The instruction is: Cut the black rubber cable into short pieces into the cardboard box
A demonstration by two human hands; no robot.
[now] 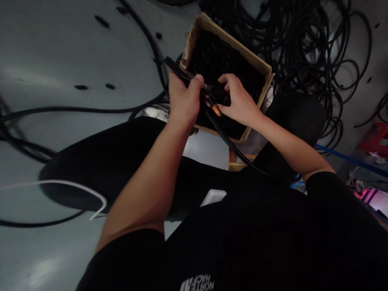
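My left hand (184, 95) is closed around a long black item (177, 69), perhaps a tool handle, its thumb pressed on top. Whether it is a tool or a piece of cable I cannot tell. Close by on the right, my right hand (239, 99) curls its thumb and fingers about the end of a black cable; some fingertips are hidden. Bare copper (216, 110) shows at that end, by the thumb. A ridged black cable (226, 139) runs from between the hands down towards my lap. Both hands are above an open cardboard box (242, 45) filled with dark scraps.
Loose coils of black cable (303, 52) lie on the floor beyond the box. Another black cable (91, 110) crosses the floor at left, with small black scraps (102, 21) scattered about. A white cord (72, 184) passes over my knee. Something red (374, 139) sits at far right.
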